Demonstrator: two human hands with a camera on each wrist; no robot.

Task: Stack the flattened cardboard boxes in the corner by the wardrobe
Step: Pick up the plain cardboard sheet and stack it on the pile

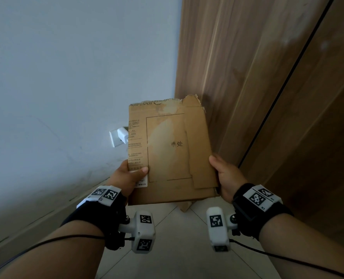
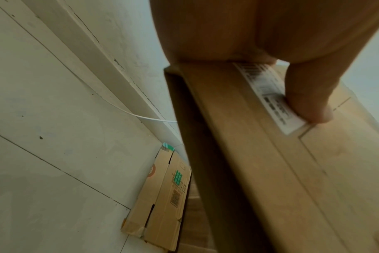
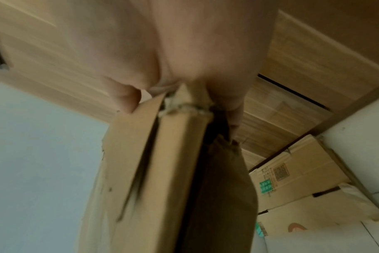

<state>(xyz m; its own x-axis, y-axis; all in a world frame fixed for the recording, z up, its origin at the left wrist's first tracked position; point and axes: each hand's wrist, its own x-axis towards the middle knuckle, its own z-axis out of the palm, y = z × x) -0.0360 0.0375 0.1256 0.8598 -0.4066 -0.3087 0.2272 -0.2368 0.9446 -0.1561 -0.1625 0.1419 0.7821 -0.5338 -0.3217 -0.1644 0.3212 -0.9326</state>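
I hold a flattened brown cardboard box [image 1: 171, 152] up in front of me, its printed face towards me and its torn top edge near the wardrobe [image 1: 267, 87]. My left hand [image 1: 129, 174] grips its lower left edge, thumb pressed on a white label [image 2: 268, 95]. My right hand [image 1: 225, 176] grips the lower right corner, fingers curled behind the board. Another flattened box [image 2: 162, 198] lies on the floor in the corner, below the held one; it also shows in the right wrist view as a flat box [image 3: 296, 178] against the wardrobe's foot.
A white wall [image 1: 66, 77] stands to the left, with a socket and a white charger [image 1: 118, 135] plugged in. A white cable [image 2: 128, 111] runs along the skirting board. Pale floor tiles [image 1: 177, 248] lie underfoot.
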